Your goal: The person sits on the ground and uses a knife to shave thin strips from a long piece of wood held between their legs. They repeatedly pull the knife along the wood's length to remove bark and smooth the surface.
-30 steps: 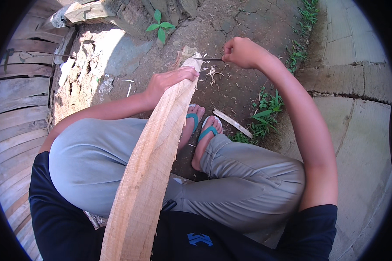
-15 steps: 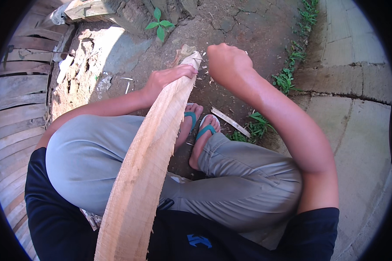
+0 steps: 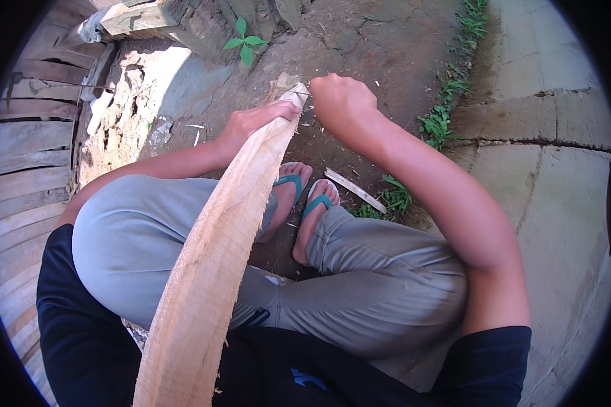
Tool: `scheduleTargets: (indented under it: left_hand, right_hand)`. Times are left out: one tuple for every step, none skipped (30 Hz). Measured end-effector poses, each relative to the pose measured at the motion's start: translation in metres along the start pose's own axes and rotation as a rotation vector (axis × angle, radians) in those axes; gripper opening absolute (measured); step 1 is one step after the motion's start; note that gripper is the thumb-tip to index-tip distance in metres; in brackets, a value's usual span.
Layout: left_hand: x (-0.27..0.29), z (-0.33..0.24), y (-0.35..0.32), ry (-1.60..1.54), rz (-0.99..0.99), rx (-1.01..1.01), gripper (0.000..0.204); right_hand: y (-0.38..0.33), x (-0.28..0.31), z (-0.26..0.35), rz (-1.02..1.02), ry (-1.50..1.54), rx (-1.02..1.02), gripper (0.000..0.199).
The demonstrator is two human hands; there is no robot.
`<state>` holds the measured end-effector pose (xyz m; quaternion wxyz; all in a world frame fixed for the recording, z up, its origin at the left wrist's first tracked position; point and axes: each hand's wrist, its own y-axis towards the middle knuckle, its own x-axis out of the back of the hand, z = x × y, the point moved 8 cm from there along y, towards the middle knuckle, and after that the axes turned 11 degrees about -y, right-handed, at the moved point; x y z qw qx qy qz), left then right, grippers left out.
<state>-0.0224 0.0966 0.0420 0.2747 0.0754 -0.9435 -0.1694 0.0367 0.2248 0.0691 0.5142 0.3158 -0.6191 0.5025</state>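
A long piece of pale, rough-cut wood slants from the lower edge across my lap, narrowing to a pointed far tip. My left hand is closed round it just below that tip, thumb on top. Close to the right of the tip, my right hand makes a fist with its back toward me. A thin dark line, like a blade seen edge-on, crosses the tip beside this fist. The handle is hidden inside the fingers. Curled wood fibre stands up at the tip's far side.
My bent legs in grey trousers lie under the wood, with sandalled feet on bare soil. Beside them lies a wood offcut. Slatted wall borders the left, cracked concrete the right. A small green plant grows ahead.
My right fist has shifted slightly left and down, along with the thin blade-like edge. The wood has shifted left a little in view, my left hand still on it.
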Motion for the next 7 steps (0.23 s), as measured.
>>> scheduleTargets:
  left_hand:
    - [0.0000,-0.0016,0.0005,0.008,0.002,-0.015,0.035]
    - [0.0000,-0.0032,0.0012,0.016,0.004,-0.029,0.035]
    - [0.0000,-0.0049,0.0016,0.024,0.006,-0.043,0.035]
    - [0.0000,-0.0048,0.0023,0.025,0.013,-0.032,0.035]
    - [-0.0002,-0.0051,0.0024,0.026,0.020,-0.019,0.035]
    - [-0.0004,-0.0057,0.0020,0.028,0.026,-0.007,0.035]
    - [-0.0009,-0.0060,0.0019,0.027,0.027,-0.007,0.035]
  right_hand:
    - [-0.0010,0.0020,-0.0015,-0.007,0.006,0.006,0.018]
    - [-0.0016,0.0036,-0.0026,-0.014,0.012,0.012,0.018]
    - [-0.0013,0.0026,-0.0033,-0.009,0.014,0.007,0.018]
    - [0.0007,0.0012,-0.0035,-0.006,0.016,0.004,0.018]
    - [0.0026,0.0010,-0.0040,-0.002,0.018,0.001,0.018]
    - [0.0042,0.0025,-0.0043,-0.011,0.008,0.010,0.018]
    - [0.0054,0.0034,-0.0041,-0.017,-0.001,0.019,0.018]
